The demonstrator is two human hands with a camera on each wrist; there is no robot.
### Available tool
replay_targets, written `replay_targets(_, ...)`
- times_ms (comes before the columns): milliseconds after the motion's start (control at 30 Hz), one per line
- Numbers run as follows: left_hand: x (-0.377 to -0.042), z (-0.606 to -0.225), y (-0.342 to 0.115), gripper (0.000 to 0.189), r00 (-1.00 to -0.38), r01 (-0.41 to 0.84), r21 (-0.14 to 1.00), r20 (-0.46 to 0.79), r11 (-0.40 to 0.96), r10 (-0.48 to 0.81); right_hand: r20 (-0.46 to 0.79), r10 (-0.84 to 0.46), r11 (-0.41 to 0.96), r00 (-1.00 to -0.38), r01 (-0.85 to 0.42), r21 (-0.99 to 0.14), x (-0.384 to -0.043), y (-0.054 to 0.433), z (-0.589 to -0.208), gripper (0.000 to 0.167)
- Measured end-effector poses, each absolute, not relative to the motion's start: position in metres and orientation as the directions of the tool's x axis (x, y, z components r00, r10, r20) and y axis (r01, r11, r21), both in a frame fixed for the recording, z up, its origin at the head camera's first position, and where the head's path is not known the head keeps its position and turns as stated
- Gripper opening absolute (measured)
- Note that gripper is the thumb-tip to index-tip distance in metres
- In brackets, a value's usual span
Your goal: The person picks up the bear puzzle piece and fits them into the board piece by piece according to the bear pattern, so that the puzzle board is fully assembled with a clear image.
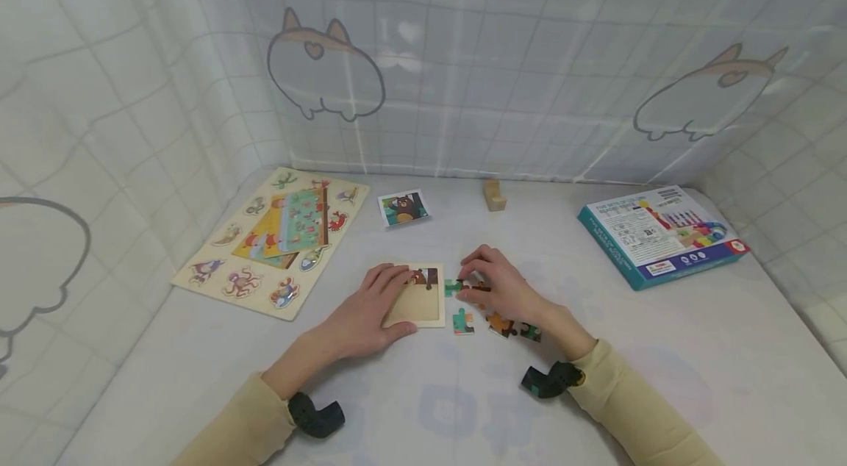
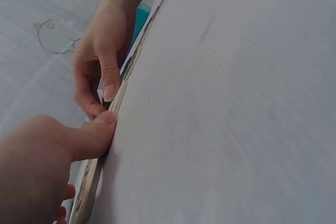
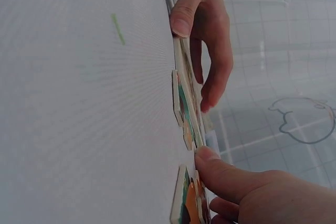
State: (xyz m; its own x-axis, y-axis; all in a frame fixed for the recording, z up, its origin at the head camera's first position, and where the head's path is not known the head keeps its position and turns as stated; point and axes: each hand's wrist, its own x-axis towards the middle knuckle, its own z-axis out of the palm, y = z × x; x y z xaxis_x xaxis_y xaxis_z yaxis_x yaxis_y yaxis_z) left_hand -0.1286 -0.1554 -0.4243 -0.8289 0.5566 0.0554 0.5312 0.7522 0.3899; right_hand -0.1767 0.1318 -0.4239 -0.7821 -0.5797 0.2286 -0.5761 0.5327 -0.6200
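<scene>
A shallow wooden puzzle tray lies on the table, with bear-picture pieces at its top right. My left hand holds the tray from the left, fingers across its far side and thumb at the near edge. Just right of the tray, my right hand pinches a green puzzle piece between thumb and fingers, low over the table. Other loose pieces lie under and near that hand: a teal one, an orange-brown one and a dark green one.
Behind the tray lies a bear picture card, with a small wooden block farther right. At left, a sea-animal board carries several picture cards. A colourful box sits at back right. Grid-patterned curtains enclose the table.
</scene>
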Motion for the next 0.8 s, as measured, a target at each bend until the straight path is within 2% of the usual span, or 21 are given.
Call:
replay_targets(233, -0.130, -0.419, -0.173, 0.090, -0.843, 0.518, 0.373, 0.067, 0.770, 0.534, 0.242, -0.589, 0.516, -0.771, -0.589, -0.622, -0.178, 0.133, -0.425, 0.021)
replay_targets(567, -0.133, -0.408, -0.191, 0.081, -0.838, 0.482, 0.387, -0.059, 0.786, 0.543, 0.230, -0.584, 0.529, -0.778, -0.580, -0.620, -0.179, 0.133, -0.425, 0.020)
replay_targets(800, -0.132, -0.406, -0.190, 0.081, -0.838, 0.461, 0.399, -0.097, 0.793, 0.536, 0.216, -0.576, 0.535, -0.788, -0.564, -0.629, -0.178, 0.133, -0.425, 0.020)
